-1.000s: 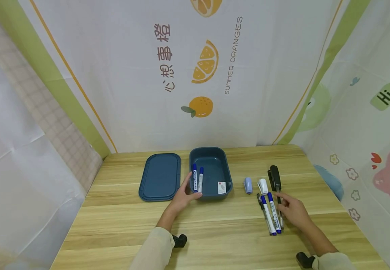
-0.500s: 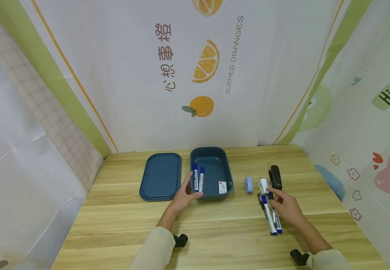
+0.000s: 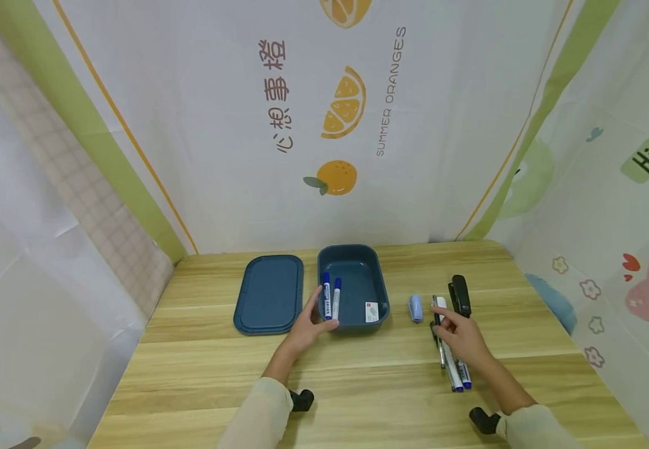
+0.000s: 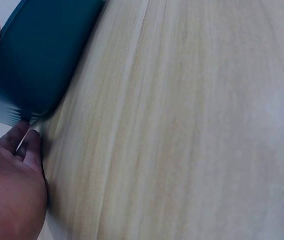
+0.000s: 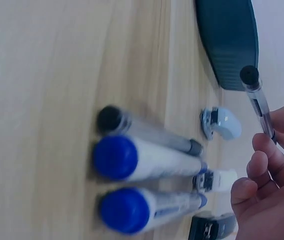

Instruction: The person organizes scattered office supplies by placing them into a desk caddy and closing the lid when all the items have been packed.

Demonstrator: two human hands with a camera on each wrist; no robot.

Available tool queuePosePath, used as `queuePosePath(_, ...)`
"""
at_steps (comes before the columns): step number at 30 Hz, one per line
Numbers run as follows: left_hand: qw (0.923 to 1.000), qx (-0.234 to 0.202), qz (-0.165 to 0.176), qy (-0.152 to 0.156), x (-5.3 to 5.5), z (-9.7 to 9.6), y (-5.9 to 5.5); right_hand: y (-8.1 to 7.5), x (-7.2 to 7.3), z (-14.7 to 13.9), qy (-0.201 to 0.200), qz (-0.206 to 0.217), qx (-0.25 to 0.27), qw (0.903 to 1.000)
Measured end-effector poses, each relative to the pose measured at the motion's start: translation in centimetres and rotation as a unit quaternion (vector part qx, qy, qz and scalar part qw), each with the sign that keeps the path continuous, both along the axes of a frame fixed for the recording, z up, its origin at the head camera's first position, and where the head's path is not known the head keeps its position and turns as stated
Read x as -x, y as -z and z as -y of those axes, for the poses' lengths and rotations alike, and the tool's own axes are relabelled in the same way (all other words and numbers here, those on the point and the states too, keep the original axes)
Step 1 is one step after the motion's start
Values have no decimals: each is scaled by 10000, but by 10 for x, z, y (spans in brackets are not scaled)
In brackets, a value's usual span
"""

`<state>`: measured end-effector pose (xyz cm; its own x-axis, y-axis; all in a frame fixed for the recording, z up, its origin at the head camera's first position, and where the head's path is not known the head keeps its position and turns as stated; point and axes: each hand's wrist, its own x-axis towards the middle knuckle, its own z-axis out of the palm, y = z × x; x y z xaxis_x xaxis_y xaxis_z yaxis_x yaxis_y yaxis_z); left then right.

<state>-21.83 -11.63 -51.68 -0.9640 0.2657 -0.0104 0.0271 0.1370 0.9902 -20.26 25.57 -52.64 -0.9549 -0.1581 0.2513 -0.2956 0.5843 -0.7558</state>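
Observation:
My right hand pinches a clear-barrelled pen with black ends and holds it above the desk. Under and beside that hand lie two white markers with blue caps, a nearer one and another, and a second clear pen. My left hand is at the near left corner of a dark blue box, thumb and fingers spread along its outside. Inside the box are two blue-capped markers, one on the left and one beside it.
A matching lid lies flat left of the box. Between box and pens sits a small light blue stapler. A white one is partly hidden by the right hand; a black stapler stands behind. The box bears a white label.
My right hand has taken the pen from the right side of the group and carried it leftward over the markers. The left hand stays at the box.

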Motion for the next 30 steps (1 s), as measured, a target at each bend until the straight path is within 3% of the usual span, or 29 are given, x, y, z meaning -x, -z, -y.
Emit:
queuePosePath(5, 9998, 84, -56, -151, 11, 0, 21, -1, 6, 9, -24, -195, 23, 9998)
queuePosePath(6, 9998, 58, -78, -144, 12, 0, 21, -1, 7, 12, -28, -234, 45, 9997)
queuePosePath(12, 9999, -102, 13, 79, 2, 1, -2, -2, 10, 24, -125, -341, 135, 9992)
queuePosePath(14, 9999, -52, 24, 116, 1, 1, -2, -3, 11, 28, -174, -398, 143, 9990)
queuePosePath(16, 9999, -54, 18, 128, 1, 2, -1, -4, 13, 34, -207, -409, 190, 9988)
queuePosePath(23, 10000, -42, -45, -72, 11, 2, 23, -9, 22, 53, -192, -394, 336, 9985)
queuePosePath(30, 9999, 78, -62, -130, 11, 1, 28, -11, 26, 66, -228, -222, 542, 9980)
